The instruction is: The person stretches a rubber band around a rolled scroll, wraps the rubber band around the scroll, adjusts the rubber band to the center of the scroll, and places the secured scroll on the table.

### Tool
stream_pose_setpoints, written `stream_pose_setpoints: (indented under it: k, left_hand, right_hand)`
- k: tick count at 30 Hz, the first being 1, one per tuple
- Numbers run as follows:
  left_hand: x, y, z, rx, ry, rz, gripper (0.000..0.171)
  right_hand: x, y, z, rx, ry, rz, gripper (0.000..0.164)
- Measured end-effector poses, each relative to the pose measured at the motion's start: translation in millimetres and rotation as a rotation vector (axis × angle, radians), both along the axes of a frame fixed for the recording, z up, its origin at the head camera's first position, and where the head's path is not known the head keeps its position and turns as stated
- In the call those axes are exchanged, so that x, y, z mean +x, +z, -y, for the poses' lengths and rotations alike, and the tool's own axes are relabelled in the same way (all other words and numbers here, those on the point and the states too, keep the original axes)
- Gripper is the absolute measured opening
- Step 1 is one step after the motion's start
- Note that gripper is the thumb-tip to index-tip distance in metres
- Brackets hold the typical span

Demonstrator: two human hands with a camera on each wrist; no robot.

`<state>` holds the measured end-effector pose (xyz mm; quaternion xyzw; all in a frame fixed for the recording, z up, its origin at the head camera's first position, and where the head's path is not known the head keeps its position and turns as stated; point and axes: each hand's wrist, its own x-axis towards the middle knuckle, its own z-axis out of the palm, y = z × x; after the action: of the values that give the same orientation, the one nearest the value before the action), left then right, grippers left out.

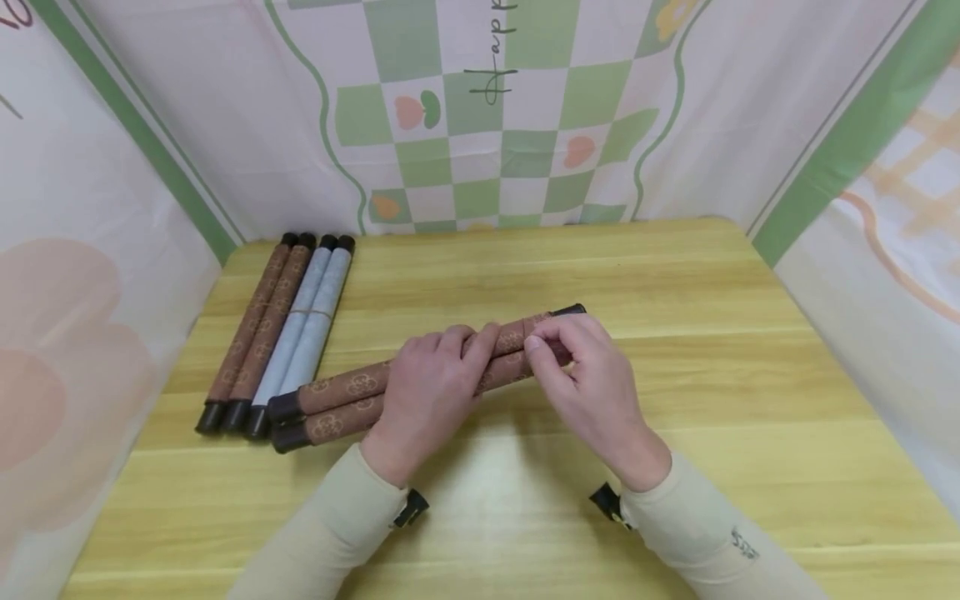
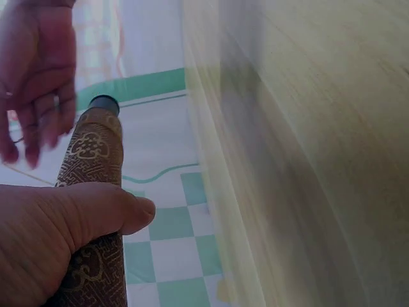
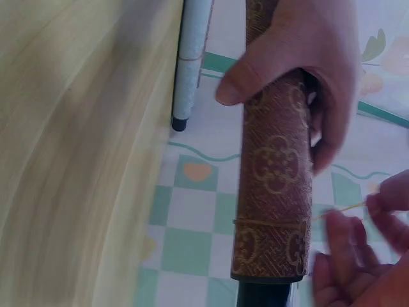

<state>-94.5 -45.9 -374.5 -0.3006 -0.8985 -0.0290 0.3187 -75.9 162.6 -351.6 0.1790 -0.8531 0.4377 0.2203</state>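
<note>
My left hand (image 1: 435, 385) grips two brown scrolls with a gold flower pattern (image 1: 351, 387) side by side, thumb across them. They slant over the table, their black end knobs sticking out at both sides. Close to their right end, my right hand (image 1: 596, 379) has thumb and forefinger brought together. The right wrist view shows a thin yellowish rubber band (image 3: 271, 222) round the brocade near the knob. One strand of it is stretched out to the right hand's fingertips, which pinch it. In the left wrist view the right hand's other fingers (image 2: 48, 115) are loosely bent.
On the left of the wooden table (image 1: 712, 500) lie two more brown scrolls (image 1: 258, 321) beside two pale blue scrolls (image 1: 318, 312) with a thin band round them. The held scrolls' left knobs overlap the blue ones' near ends in the head view. Printed cloth (image 1: 540, 167) hangs behind.
</note>
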Motion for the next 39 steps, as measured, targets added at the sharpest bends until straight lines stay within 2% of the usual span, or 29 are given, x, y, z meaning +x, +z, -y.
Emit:
stream_pose_setpoints:
  k: [3,5,7,13,16,18,20,21,24,28,30,32,34,37,39]
  left_hand:
    - [0.1,0.7,2,0.019,-0.001,0.042,0.053]
    - [-1.5,2.7,6,0.046,0.002,0.071,0.062]
    - [-3.9,5.8,10,0.080,0.014,0.091,0.069]
    - [-8.3,15.0,21,0.154,0.054,0.077,0.069]
    - [-7.6,18.2,23,0.154,0.049,0.084,0.070]
    - [-6.7,19.6,23,0.153,0.039,0.097,0.072]
    - [-5.4,20.6,22,0.154,0.030,0.116,0.074]
    - [-4.7,20.9,22,0.157,0.024,0.127,0.075]
    - [-3.0,21.7,21,0.175,0.010,0.172,0.076]
    - [-0.2,24.7,20,0.198,-0.010,0.275,0.081]
    - [1.5,27.0,20,0.207,-0.020,0.319,0.083]
    - [3.3,29.2,21,0.212,-0.031,0.347,0.083]
    - [4.1,30.3,21,0.218,-0.045,0.348,0.081]
    - [4.5,30.8,22,0.219,-0.050,0.328,0.081]
    - [4.2,30.9,22,0.219,-0.042,0.305,0.082]
  right_hand:
    - [4.8,0.5,0,-0.124,0.077,-0.023,0.013]
    - [10.7,0.2,-1,-0.175,0.109,0.003,0.016]
    - [17.2,-0.2,-3,-0.195,0.114,0.064,0.018]
    - [28.8,-3.0,-12,-0.187,0.069,0.291,0.017]
    - [28.0,-4.3,-14,-0.132,0.074,0.362,0.016]
    - [26.0,-5.3,-14,-0.088,0.090,0.370,0.019]
    - [24.7,-6.8,-13,-0.071,0.116,0.326,0.018]
    - [24.0,-7.9,-13,-0.070,0.137,0.275,0.015]
    - [20.4,-11.8,-10,-0.077,0.218,-0.009,0.011]
    - [10.4,-15.0,-3,-0.068,0.351,-0.428,0.022]
    - [5.0,-16.9,0,-0.055,0.401,-0.543,0.029]
    - [0.9,-19.1,1,-0.046,0.440,-0.598,0.030]
    - [-1.4,-22.4,0,-0.038,0.460,-0.602,0.031]
    - [-0.4,-26.4,-1,-0.023,0.444,-0.560,0.036]
    - [3.6,-27.9,-3,-0.026,0.424,-0.473,0.039]
